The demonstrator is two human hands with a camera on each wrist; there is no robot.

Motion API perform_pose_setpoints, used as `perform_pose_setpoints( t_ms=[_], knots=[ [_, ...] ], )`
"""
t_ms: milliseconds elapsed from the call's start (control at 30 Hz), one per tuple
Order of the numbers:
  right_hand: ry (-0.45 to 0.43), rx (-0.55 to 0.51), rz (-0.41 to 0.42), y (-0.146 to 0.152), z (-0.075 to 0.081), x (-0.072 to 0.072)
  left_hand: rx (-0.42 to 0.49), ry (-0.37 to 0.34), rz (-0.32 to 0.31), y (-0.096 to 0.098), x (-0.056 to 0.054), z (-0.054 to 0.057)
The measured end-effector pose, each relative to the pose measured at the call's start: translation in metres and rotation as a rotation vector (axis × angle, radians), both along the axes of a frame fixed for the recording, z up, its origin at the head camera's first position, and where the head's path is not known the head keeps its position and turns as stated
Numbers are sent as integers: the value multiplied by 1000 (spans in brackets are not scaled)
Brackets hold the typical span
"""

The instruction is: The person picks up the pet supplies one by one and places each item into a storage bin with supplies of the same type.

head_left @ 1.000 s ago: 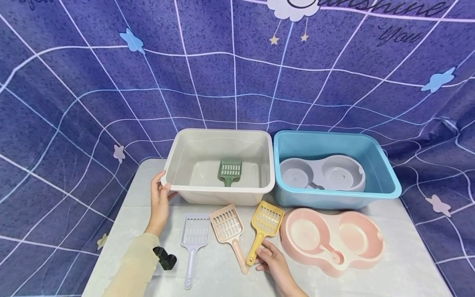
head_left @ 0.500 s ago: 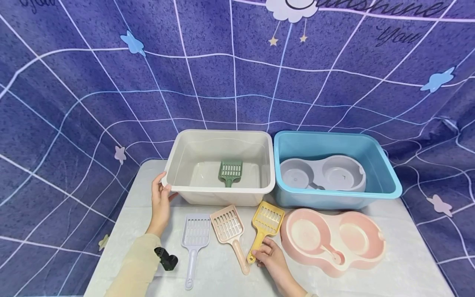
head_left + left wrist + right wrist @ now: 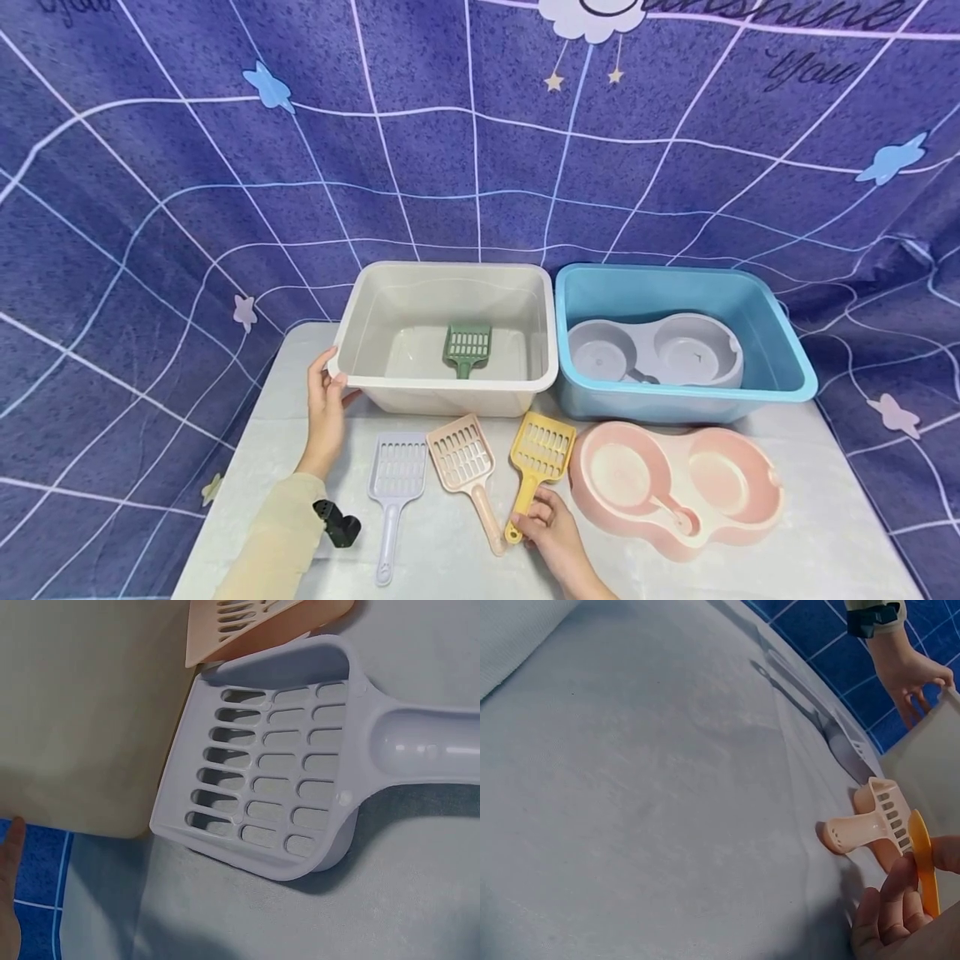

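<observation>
My right hand pinches the handle of a yellow litter scoop, thumb on one side and fingers on the other in the right wrist view. Slotted end away from me, the scoop is in front of the off-white litter box. At that box's front left corner, my left hand holds the rim. Inside the box lies a green litter scoop, its handle end hidden by the front wall. Between my hands lie a peach litter scoop and a lavender litter scoop.
Against the off-white box stands a blue litter box with a grey double pet bowl inside. A pink double pet bowl is right of my right hand. A patterned curtain hangs behind the table.
My right hand has closed from beside the yellow scoop's handle to a grip on it, and the scoop has shifted slightly. The left hand stays at the box corner.
</observation>
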State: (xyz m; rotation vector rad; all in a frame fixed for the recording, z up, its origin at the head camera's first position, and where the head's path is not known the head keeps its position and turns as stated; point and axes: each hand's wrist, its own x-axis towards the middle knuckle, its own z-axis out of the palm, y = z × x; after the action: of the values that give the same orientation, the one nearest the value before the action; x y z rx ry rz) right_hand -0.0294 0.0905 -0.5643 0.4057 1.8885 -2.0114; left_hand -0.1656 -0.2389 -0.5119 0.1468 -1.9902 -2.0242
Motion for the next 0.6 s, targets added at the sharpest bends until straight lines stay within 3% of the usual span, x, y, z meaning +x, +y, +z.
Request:
perform_pose_setpoints(
  t_ms=[367, 600],
  knots=[
    [2, 32, 12, 5, 11, 4, 2, 22, 2, 4, -2, 1],
    [5, -29, 13, 7, 18, 8, 15, 19, 9, 4, 0, 0]
  ],
)
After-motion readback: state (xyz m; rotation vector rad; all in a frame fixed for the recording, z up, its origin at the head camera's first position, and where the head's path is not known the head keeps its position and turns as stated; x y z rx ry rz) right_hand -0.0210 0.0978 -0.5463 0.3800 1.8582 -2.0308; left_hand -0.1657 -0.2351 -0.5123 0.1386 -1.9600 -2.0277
